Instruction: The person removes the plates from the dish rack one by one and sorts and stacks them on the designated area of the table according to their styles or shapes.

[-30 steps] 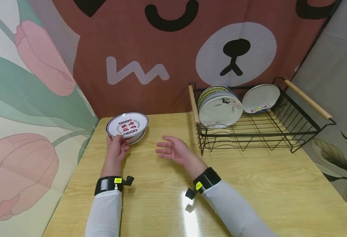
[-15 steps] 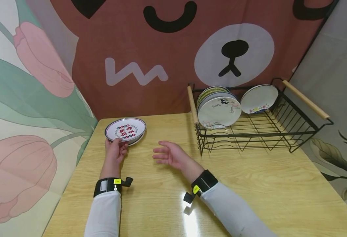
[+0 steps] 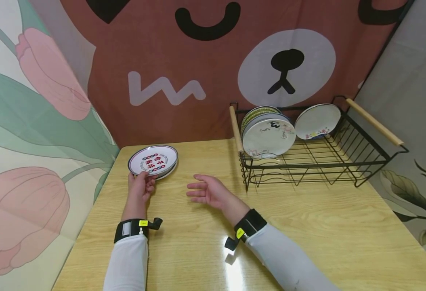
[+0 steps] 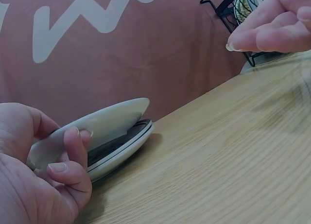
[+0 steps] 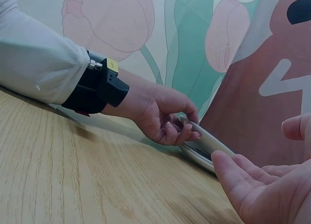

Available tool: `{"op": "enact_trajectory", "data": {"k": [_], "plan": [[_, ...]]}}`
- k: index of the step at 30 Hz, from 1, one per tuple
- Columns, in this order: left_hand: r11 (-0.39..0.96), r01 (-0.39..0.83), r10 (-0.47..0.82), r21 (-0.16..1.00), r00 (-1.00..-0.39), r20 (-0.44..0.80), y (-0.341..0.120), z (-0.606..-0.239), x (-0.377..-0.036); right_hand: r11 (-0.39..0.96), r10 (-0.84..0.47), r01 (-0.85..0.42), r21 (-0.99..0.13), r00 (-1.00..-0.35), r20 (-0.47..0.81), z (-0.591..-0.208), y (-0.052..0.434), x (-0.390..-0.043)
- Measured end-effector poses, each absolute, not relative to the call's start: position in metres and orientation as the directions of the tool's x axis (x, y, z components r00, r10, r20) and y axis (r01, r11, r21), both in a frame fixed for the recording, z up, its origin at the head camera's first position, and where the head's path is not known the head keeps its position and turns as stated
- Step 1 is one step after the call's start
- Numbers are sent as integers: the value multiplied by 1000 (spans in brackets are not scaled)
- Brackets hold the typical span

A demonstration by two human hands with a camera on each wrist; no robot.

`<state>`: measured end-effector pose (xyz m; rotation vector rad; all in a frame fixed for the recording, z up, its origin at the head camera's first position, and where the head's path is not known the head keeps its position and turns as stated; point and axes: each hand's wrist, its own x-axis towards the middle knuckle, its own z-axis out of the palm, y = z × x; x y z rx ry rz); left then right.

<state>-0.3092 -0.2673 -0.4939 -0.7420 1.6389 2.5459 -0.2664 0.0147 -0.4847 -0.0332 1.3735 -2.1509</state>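
Note:
At the table's back left, my left hand [image 3: 140,186] pinches the near rim of a white plate [image 3: 163,155] with a dark blue edge and red characters. Its thumb lies on top and its fingers curl below, as the left wrist view shows. The held plate tilts over another plate [image 4: 121,153] lying on the table; a dark gap shows between them, and most of the lower one is hidden. My right hand [image 3: 213,192] hovers to the right of the plates, its fingers extended and holding nothing.
A black wire dish rack [image 3: 303,165] with wooden handles stands at the back right. Several plates lean at its left, the front one a white plate [image 3: 269,137]; another floral plate [image 3: 318,121] leans farther right. A printed cloth [image 3: 169,121] hangs behind the table [image 3: 194,242].
The held plate has come down slightly toward the plate beneath it, with my left hand still gripping its rim. My right hand has shifted a little lower and left in view.

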Motion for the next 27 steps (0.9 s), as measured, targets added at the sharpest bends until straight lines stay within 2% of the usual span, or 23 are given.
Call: {"op": "enact_trajectory", "data": {"k": [15, 27], "plan": [[-390, -333, -211, 858, -875, -436, -270, -493, -308, -289, -489, 476, -831, -820, -299, -487, 11, -264], [-336, -391, -260, 857, -836, -483, -273, -495, -314, -277, -495, 475, -835, -816, -299, -489, 12, -263]]}}
